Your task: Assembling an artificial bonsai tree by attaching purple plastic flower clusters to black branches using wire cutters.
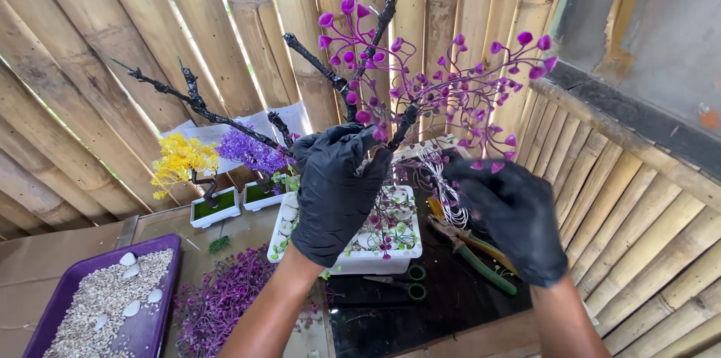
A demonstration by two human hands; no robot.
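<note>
Both my hands wear black gloves. My left hand (334,189) is closed around the black trunk of an artificial tree (345,95) with bare black branches. My right hand (514,215) is at a sprig of purple bead flowers on thin wire (458,91), which sits against one branch; its fingers pinch the wire stems near the branch. The tree stands in a white rectangular pot (375,257) filled with white pebbles and small green and purple bits.
A purple tray (158,328) of grit and white stones lies bottom left. Purple foliage (221,302) lies beside it. Small yellow (182,163) and purple (248,149) trees in white pots stand behind. Green-handled pliers (481,260), scissors (402,279) and white wire (447,193) lie on the black tabletop. Bamboo walls surround.
</note>
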